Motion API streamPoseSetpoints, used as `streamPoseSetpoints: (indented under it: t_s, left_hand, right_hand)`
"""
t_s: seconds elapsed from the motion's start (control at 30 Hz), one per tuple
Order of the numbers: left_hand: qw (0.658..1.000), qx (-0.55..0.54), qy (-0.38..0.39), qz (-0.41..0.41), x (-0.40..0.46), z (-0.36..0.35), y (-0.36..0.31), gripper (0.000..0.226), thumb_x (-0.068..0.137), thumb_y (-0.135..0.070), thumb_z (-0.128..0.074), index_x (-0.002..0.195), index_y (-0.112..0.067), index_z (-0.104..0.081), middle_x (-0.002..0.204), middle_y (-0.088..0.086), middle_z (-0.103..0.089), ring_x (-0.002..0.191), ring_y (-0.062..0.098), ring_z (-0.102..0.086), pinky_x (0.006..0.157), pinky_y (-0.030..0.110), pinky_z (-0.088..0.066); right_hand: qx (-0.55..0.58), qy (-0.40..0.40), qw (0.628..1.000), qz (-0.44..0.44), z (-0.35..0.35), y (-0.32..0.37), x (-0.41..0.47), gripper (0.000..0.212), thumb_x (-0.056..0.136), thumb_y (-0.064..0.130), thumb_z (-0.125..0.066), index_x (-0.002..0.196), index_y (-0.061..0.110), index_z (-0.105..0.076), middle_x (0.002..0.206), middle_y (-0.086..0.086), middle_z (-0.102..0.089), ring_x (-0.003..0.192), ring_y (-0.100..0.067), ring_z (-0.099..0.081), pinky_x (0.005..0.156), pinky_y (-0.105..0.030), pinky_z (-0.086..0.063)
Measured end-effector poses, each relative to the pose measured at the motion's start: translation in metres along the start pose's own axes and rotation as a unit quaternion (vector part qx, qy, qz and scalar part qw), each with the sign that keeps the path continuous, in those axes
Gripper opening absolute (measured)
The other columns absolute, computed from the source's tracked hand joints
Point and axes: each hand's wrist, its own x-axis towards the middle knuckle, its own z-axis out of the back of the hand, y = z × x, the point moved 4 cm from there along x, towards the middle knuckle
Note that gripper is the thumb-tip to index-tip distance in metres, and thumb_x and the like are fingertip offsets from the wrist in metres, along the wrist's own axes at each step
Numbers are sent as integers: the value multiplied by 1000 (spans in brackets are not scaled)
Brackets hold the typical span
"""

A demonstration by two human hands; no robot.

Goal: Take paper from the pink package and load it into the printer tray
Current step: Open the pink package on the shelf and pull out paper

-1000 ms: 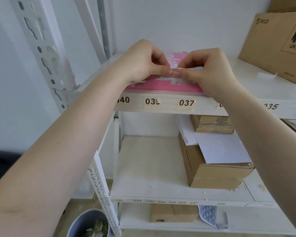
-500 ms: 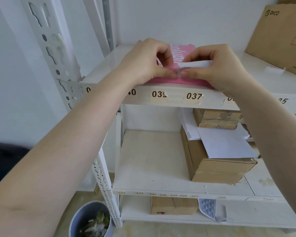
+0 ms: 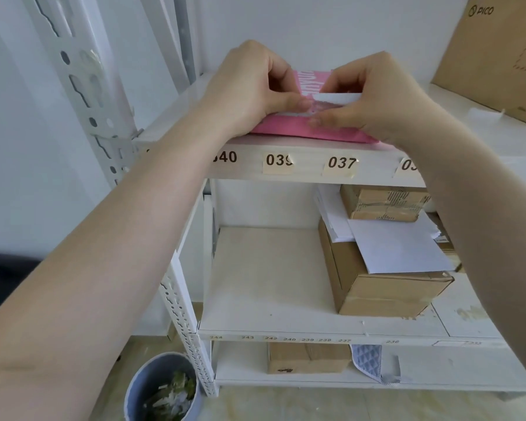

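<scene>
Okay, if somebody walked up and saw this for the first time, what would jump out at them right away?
Both hands, the left hand and right hand, meet over a pink package at the top shelf's front edge, picking at its wrapper. Beneath it sit numbered labels, and on the shelf below a cardboard box carries loose white sheets.

Scene evenly and brightly lit by soft, diffuse light; source not seen. White wall (image 3: 331, 28) and upper shelf (image 3: 498, 138) washed out near overexposure. Soft shadow cast under the upper shelf onto the lower one. Wide-angle bending noted at the edges: shelf post (image 3: 82, 86) curved. Slight motion blur noted at the right hand (image 3: 380, 98) fingertips. Forearms near the lens rendered soft.
</scene>
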Motion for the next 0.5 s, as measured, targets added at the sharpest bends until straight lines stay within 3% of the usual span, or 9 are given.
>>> streamPoseSetpoints:
  t_s: [0.07, 0.17, 0.33, 0.43, 0.5]
  left_hand:
    - [1000, -3, -25, -8, -2, 2, -2, 30, 69, -40, -80, 74, -11, -73, 44, -11, -52, 39, 2, -41, 45, 21, -39]
    - [1000, 1, -16, -23, -8, 7, -7, 32, 67, -45, -81, 78, -17, -73, 53, -15, -58, 44, -2, -48, 41, 17, -41]
    - [996, 78, 32, -29, -23, 23, 14, 47, 58, -36, -87, 92, -22, -58, 84, -19, -56, 78, 2, -54, 63, 7, -41]
    - [997, 71, 20, -19, -27, 27, 26, 46, 58, -30, -88, 89, -22, -54, 82, -19, -53, 78, 7, -52, 64, 11, -40]
    - [997, 65, 15, -28, -25, 25, 27, 42, 60, -27, -87, 87, -22, -56, 77, -18, -54, 73, 4, -50, 62, 13, -39]
  right_hand:
    - [-17, -10, 1000, 6, -2, 5, 2, 24, 66, 27, -84, 78, 9, -72, 55, 9, -63, 48, -2, -49, 48, -16, -37]
    - [33, -34, 999, -16, -3, 2, 3, 26, 65, 29, -84, 73, 7, -71, 61, -9, -68, 50, -26, -49, 46, -31, -36]
    - [50, -21, 998, -25, -4, 2, 3, 31, 67, 26, -84, 76, 0, -70, 61, -7, -69, 47, -22, -47, 40, -21, -30]
    - [23, -3, 999, -23, -7, 10, 4, 34, 66, 25, -85, 85, 2, -69, 67, -10, -67, 37, -5, -49, 37, -17, -36]
    - [-20, 1, 1000, -11, -14, 15, 8, 37, 61, 30, -86, 87, 9, -70, 65, 0, -61, 43, 0, -49, 48, -22, -42]
